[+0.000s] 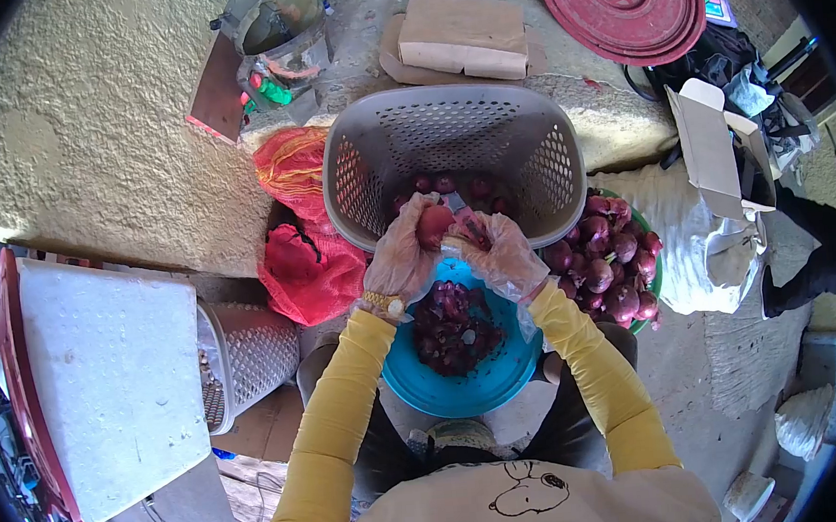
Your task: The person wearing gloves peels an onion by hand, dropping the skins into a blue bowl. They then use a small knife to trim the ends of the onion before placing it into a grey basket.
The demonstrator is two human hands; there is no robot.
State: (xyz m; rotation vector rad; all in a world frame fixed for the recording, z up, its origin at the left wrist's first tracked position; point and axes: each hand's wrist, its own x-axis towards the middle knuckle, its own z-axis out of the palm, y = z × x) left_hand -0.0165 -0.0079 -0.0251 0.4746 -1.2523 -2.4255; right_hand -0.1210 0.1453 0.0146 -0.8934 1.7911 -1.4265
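Both hands wear clear plastic gloves and meet over the front rim of a grey-brown perforated basket (568,166). My left hand (403,252) is closed around a red onion (434,228). Close beside it, my right hand (506,254) has its fingers pinched at the onion's right side; what they hold is too small to tell. Below the hands sits a blue basin (424,393) with dark red onion skins (453,332) in it. Several red onions (444,183) lie at the bottom of the basket. To the right, more unpeeled-looking red onions (600,261) fill a green-rimmed container.
A red mesh sack (316,279) lies left of the basket. Further left stand a white board (118,383) and another perforated basket (258,352). Cardboard (464,36) and a red lid (618,0) rest on the ledge behind. A white sack (696,239) and an open carton (709,150) are at right.
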